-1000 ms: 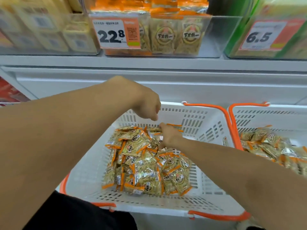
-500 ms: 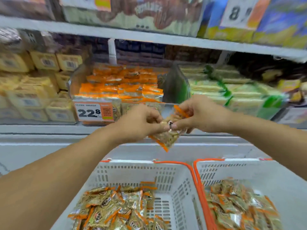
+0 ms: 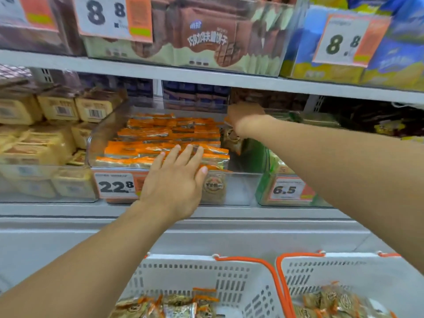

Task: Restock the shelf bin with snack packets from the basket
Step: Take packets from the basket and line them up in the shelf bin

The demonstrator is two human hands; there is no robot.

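Up front: left hand (image 3: 173, 184), fingers straight and spread, laid flat over front lip of clear plastic shelf bin (image 3: 238, 187), fingertips (image 3: 189, 148) touching front row of orange-edged, foil-wrapped snack packets (image 3: 160, 145) stacked inside. Nothing gripped in that hand.

Deeper in: right hand (image 3: 246, 118) stretched to far right corner of same bin, fingers curled downward over a brownish snack packet (image 3: 232, 140) hanging just below the wrist, against bin's right wall. Exact pinch hidden by back of hand, yet packet dangling directly from it.

Bin's left and middle parts filled with rows of packets; right front part bare. White-and-orange price tag reading 22.8 (image 3: 117, 185) fixed on bin's front, partly covered by left hand.

Below: white perforated plastic basket with orange handles (image 3: 229, 278) at bottom centre, more of same snack packets (image 3: 174, 306) heaped in it. Second white basket with orange rim (image 3: 344, 269) just beside it on right, likewise loaded.

Around: pale yellow boxed goods (image 3: 57, 109) left of bin, green packages behind 6.5 tag (image 3: 288, 189) on right, brown biscuit packs (image 3: 206, 40) on shelf above.
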